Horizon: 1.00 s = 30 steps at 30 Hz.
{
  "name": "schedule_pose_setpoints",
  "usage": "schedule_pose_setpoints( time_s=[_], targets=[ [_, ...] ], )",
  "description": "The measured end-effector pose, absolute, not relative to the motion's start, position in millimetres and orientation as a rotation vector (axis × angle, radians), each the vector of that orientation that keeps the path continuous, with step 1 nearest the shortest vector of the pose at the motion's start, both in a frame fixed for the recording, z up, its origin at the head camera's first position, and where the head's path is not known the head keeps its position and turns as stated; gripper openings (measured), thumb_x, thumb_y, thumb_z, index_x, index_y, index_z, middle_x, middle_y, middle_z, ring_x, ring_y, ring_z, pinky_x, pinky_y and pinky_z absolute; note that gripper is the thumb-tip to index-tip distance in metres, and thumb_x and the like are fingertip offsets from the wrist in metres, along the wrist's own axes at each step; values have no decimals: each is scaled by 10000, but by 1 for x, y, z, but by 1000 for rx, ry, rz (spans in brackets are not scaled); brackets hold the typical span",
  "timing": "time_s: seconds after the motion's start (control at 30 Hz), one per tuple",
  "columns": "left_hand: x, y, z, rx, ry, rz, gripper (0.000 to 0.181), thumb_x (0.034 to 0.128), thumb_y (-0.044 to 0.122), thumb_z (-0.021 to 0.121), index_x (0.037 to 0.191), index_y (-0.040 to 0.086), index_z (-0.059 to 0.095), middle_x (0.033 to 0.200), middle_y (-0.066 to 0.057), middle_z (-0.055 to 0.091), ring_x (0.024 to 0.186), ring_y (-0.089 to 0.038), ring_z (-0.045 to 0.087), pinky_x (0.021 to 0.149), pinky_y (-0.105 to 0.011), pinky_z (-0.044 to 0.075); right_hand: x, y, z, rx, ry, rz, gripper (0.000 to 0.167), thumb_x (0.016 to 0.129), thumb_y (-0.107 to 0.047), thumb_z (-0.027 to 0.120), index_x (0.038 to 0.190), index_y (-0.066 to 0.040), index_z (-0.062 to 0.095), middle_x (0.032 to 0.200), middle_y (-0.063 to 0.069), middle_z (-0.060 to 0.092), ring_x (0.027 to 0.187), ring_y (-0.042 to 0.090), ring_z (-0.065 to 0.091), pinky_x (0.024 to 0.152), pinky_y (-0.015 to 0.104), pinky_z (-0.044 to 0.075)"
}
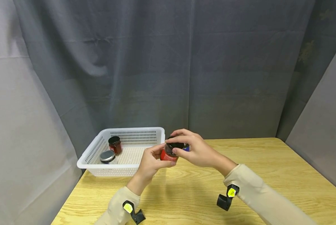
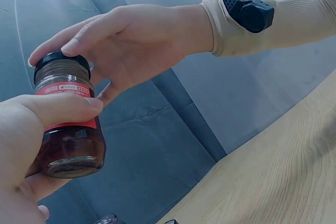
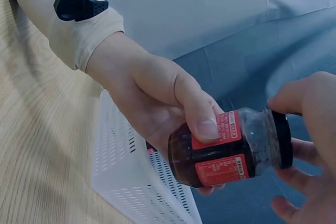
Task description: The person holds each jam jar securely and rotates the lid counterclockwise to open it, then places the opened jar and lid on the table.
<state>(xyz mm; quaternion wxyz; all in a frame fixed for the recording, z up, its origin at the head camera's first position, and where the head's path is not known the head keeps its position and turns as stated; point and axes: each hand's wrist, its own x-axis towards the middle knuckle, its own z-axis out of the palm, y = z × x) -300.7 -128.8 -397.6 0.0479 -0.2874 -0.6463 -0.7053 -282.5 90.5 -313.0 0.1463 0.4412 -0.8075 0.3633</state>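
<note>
A glass jar [image 1: 169, 155] with a red label, a black lid [image 3: 282, 139] and dark contents is held up above the table, beside the basket. My left hand [image 1: 151, 159] grips its body, thumb across the label. From the other side my right hand [image 1: 194, 150] has its fingers and thumb around the black lid, which sits on the jar's mouth. In the left wrist view the jar [image 2: 73, 145] is slightly tilted, its glass base showing. Fingers partly cover both label and lid.
A white perforated basket [image 1: 120, 171] stands at the table's left, holding a black-lidded jar [image 1: 115, 145] and a silver-lidded jar [image 1: 108, 157]. Behind my right hand a blue-marked object [image 1: 186, 147] is mostly hidden. Grey curtains [image 1: 145, 78] hang behind the wooden table [image 1: 241, 153].
</note>
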Motion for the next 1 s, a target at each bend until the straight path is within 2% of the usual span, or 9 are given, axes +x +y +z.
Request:
schedule_pose_setpoints(
  time_s=[0.33, 0.57, 0.7, 0.8, 0.93, 1.0],
  targets=[
    [-301, -129, -399, -869, -1986, -2151, 634, 750, -29, 895, 1344, 80, 702, 1166, -143, 735, 986, -290, 692, 784, -372, 611, -282, 90, -314, 1320, -2294, 1084, 329, 895, 17, 663, 1160, -158, 748, 1400, 25, 593, 1263, 227, 577, 955, 436, 532],
    [-301, -128, -399, -888, -1975, -2160, 625, 749, -37, 892, 1336, 59, 701, 1158, -149, 736, 983, -280, 694, 788, -362, 609, -283, 89, -316, 1358, -2245, 1102, 163, 978, -68, 703, 1119, -147, 725, 1372, 33, 610, 1256, 224, 583, 969, 424, 531],
    [-302, -127, -399, -890, -1975, -2156, 621, 743, -48, 890, 1327, 55, 705, 1148, -144, 738, 977, -271, 696, 795, -349, 605, -284, 88, -316, 1401, -2197, 1109, 126, 991, -41, 694, 1086, -121, 711, 1345, 75, 622, 1246, 236, 587, 952, 417, 542],
    [-301, -127, -398, -884, -1976, -2154, 621, 738, -45, 892, 1322, 63, 710, 1149, -143, 739, 975, -273, 695, 792, -353, 606, -285, 88, -315, 1395, -2193, 1095, 186, 972, -28, 713, 1144, -97, 694, 1362, 84, 617, 1254, 238, 584, 972, 419, 531],
    [-301, -128, -398, -867, -1979, -2146, 614, 736, -39, 897, 1313, 73, 718, 1153, -143, 740, 965, -282, 692, 780, -364, 610, -285, 89, -315, 1333, -2251, 1057, 394, 962, -74, 736, 1346, -73, 646, 1455, 80, 559, 1294, 250, 561, 1001, 425, 518],
    [-301, -128, -398, -867, -1979, -2149, 614, 739, -37, 898, 1315, 78, 718, 1162, -142, 739, 969, -286, 692, 781, -368, 610, -285, 90, -314, 1307, -2287, 1037, 447, 965, -98, 734, 1396, -44, 629, 1490, 88, 528, 1318, 264, 544, 1005, 435, 517]
  ],
)
